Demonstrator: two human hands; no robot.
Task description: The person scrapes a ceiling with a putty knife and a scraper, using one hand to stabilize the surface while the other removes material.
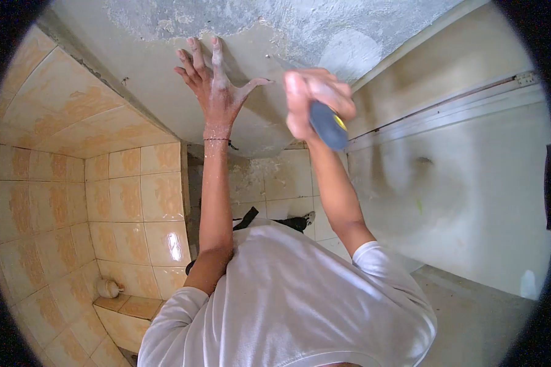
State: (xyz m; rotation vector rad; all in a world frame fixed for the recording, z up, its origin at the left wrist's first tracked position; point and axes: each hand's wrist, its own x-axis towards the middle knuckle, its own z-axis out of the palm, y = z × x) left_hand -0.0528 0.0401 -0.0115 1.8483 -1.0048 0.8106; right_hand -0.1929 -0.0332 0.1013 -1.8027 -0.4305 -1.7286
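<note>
At 11 o'clock our left hand (216, 92) rests on the wall (125, 52), fingers and thumb spread wide, pinching nothing; at 1 o'clock our right hand (317, 95) has its fingers pressed together round a scraper (329, 127), whose blade (288, 62) points towards 10 o'clock, near the rough grey patch (208, 17) around 12 o'clock. The blade is blurred, so we cannot tell whether its edge touches the surface. To work this well, we would probably set the edge nearly flat, press evenly and make short strokes, so that no corner gouges the wall. Our left thumb (256, 84) sticks out at 3 o'clock, towards the blade, so tucking it in looks the safer way to brace.
</note>
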